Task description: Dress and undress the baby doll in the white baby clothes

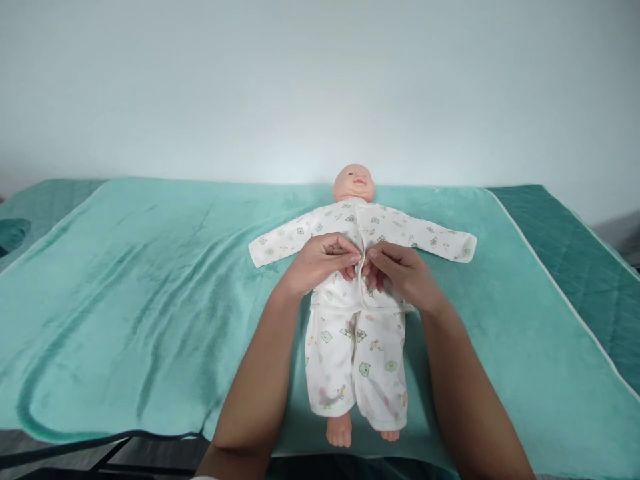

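Observation:
A baby doll (354, 183) lies on its back, dressed in a white printed baby shirt (340, 217) and matching pants (330, 360). Its sleeves stretch out to both sides, and its feet (339, 430) poke out below the pants. At the middle of the chest, my left hand (327, 260) pinches one side of the shirt's front opening. My right hand (400, 270) pinches the other side, fingertips almost touching those of the left. Whatever fastener may lie between the fingers is too small and covered to make out.
A teal plush blanket (125, 300) with wrinkles on its left part lies under the doll. Darker quilted bedding (575, 247) shows at the right. A pale wall (300, 87) rises behind. Dark bars (115, 450) run along the front left edge.

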{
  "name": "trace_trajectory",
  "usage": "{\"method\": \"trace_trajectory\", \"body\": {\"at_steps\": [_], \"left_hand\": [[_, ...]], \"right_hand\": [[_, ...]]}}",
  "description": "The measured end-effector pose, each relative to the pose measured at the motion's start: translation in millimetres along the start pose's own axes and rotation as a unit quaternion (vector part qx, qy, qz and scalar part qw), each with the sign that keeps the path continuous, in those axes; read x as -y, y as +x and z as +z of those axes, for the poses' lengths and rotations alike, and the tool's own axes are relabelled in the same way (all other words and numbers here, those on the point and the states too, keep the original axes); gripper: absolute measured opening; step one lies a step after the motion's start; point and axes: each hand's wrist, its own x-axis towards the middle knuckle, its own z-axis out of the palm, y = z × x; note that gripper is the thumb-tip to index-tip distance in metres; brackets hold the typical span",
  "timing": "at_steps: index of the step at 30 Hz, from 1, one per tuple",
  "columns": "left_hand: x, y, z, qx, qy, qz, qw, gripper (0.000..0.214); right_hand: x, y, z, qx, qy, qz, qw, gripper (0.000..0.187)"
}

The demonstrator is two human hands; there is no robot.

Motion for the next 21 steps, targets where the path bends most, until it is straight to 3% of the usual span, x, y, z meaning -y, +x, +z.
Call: {"method": "trace_trajectory", "body": {"at_steps": [9,21], "left_hand": [[1.3,1.4,-0.5,0.009,0.007,-0.005,1.0,0.019],[-2.4,-0.2,1.1,0.03,0.034,0.004,0.999,0.027]], "right_hand": [[-0.9,0.8,3.5,-0.023,0.047,-0.004,0.999,0.028],[-3.9,0.4,1.7,0.013,0.026,0.001,1.0,0.021]]}}
